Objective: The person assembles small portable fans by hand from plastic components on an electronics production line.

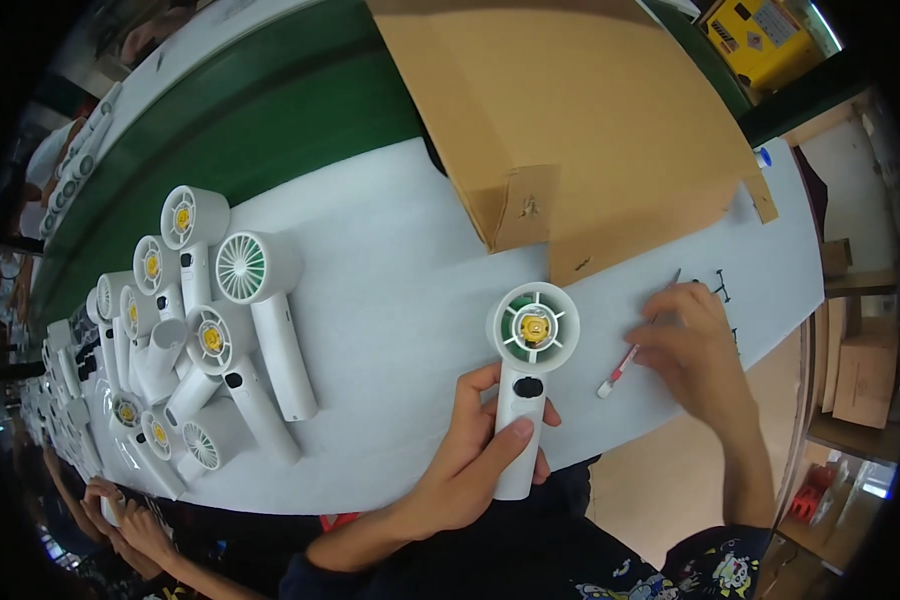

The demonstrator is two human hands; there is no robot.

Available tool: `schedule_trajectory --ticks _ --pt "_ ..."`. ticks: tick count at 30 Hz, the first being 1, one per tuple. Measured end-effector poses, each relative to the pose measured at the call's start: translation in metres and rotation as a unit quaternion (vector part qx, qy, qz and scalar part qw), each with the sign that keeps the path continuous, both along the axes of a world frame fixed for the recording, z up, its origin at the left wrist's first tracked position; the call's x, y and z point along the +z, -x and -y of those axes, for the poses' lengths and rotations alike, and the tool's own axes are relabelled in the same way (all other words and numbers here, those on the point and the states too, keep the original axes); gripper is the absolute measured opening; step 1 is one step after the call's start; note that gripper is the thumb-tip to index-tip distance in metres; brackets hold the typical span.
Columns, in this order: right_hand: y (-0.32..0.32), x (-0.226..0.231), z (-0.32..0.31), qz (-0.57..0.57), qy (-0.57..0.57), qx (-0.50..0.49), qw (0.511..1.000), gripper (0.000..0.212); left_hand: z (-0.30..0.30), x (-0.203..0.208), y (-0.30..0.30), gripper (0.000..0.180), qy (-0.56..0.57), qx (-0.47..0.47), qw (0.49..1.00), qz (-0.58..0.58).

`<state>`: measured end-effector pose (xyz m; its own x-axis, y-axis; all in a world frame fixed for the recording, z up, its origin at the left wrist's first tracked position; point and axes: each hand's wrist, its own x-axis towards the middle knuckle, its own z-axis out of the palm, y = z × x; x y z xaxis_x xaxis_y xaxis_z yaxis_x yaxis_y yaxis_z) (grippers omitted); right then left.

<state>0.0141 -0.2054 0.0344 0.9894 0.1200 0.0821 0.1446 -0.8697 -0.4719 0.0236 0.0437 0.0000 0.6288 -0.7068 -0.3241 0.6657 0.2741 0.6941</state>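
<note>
My left hand (470, 440) is wrapped round the handle of a white handheld fan (520, 440), holding it upright with its round head at the top. Through the open spoked ring a yellow centre shows, and a dark oval button sits on the handle just below the head. To the right, my right hand (700, 345) has its fingers bent together over a thin pen-like tool (622, 368). One end of that tool is pink and white and sticks out below the fingertips. A dark tip shows beyond the knuckles; the middle is hidden by the fingers.
Several white fans (275, 340) lie clustered on the pale table sheet (390, 260) at the left. A large cardboard box (580, 110) stands at the back, beside a green surface (300, 90). Small black parts (722, 287) lie right of my right hand. Another person's hands (130, 520) are at lower left.
</note>
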Motion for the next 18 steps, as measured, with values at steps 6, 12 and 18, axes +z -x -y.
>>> schedule_trajectory --ticks 6,12,18 --pt "-0.011 -0.005 0.009 0.029 0.151 0.285 0.946 0.018 0.004 -0.005 0.001 0.043 -0.012 0.008 1.000 0.003" --pt "0.000 0.013 0.002 0.014 -0.002 0.270 0.963 0.026 0.001 -0.004 0.003 0.042 0.013 0.034 0.999 -0.022" --pt "0.024 -0.004 -0.014 0.126 -0.189 0.020 0.974 0.018 0.003 -0.005 0.001 0.040 -0.002 0.035 0.999 -0.015"
